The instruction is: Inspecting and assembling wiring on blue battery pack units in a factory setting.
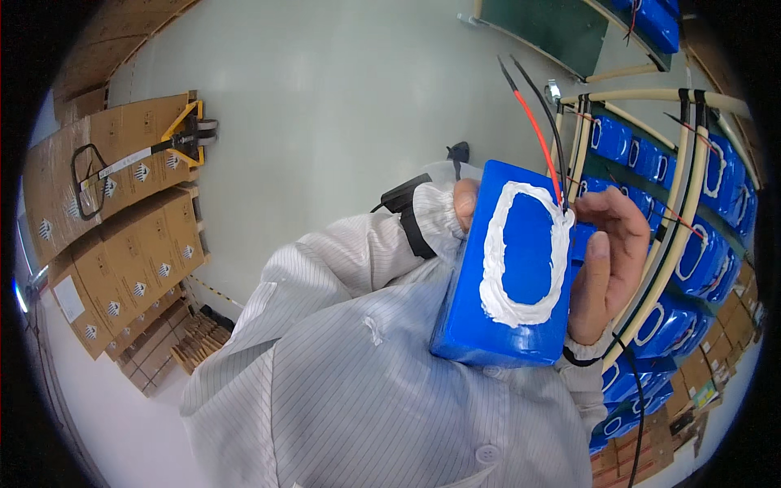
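Note:
I hold a blue wrapped battery pack [521, 268] upright in front of my chest, with both hands on it. A thick white oval bead of paste runs around its facing side. A red wire [537, 134] and a black wire rise from its top edge. My right hand [606, 264] grips the pack's right edge, thumb along the side. My left hand [465, 203] is mostly hidden behind the pack's upper left corner; only fingertips show past a white striped sleeve with a black wrist strap.
A rack [651, 268] of cream tubes at the right holds several blue packs with white ovals [691, 252]. Stacked brown cartons [122, 220] and a yellow pallet jack [183, 134] stand at the left on a pale grey floor [325, 98].

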{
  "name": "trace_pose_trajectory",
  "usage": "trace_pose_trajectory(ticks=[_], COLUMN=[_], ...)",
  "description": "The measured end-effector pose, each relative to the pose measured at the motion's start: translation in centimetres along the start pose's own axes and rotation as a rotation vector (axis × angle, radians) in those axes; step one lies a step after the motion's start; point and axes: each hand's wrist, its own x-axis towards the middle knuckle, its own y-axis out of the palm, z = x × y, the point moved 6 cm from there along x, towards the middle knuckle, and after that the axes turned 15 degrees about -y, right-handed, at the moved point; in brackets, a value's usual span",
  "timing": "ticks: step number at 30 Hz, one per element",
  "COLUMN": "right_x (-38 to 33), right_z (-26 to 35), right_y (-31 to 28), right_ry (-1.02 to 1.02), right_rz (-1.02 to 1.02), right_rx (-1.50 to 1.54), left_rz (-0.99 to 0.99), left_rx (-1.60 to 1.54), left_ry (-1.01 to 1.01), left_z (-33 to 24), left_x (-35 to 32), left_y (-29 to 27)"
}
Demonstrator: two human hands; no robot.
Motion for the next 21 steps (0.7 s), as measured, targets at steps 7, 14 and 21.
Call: trace_pose_trajectory(ticks=[7, 14, 21], right_x=[0.2, -0.6, -2.8], right_z=[2.4, 1.5, -5.1], right_y=[1.0, 2.1, -1.4], right_ry=[0.244, 0.247, 0.550], right_rz=[-0.203, 0.175, 0.102], right_rx=[0.024, -0.228, 0.028], left_rz=[-0.152, -0.515, -0.485], left_rx=[0.067, 0.233, 0.697], left_ry=[0.052, 0.373, 0.243], left_z=[-3.5, -9.7, -13.9], left_x=[-1.1, -2.4, -1.7], left_y=[0.0, 2.6, 4.9])
